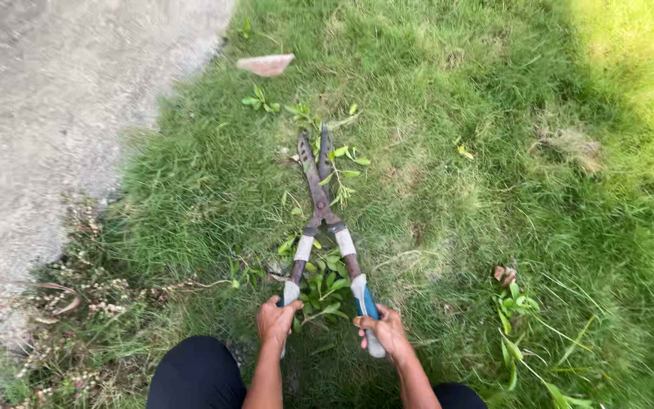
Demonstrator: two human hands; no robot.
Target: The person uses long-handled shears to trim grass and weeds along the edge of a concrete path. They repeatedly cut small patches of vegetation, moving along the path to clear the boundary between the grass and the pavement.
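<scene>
The left hand (277,321) is closed in a firm grip around the end of the left handle, and the right hand (384,332) is wrapped the same way around the right handle, so both grips are clamped on the hedge shears (321,204). The shears reach straight away from the hands over the grass (493,151), the two handles spreading slightly apart near the hands and meeting at the pivot, beyond which the blades (313,160) lie nearly together with only a thin gap at their tips. The handle ends are sleeved in blue and pale grey, smooth-looking; above them run dark brown shafts, each ringed with a pale band, and the blades are long, narrow, dull and rust-brown. A thin leafy sprig (340,176) lies just beside the blades on their right, touching or nearly touching them, and cut green leaves (325,291) are heaped between the two handles. More small leafy shoots (260,101) sit in the turf past the blade tips. The grass is short, dense and tufted, shaded close by and brightly lit at the far right. A flat pinkish stone fragment (266,64) rests farther out, near the edge of a rough, grainy grey pavement (47,113) on the left. Dry brownish weeds (88,295) border that edge, and a dark-clothed knee (197,375) shows below the left hand.
</scene>
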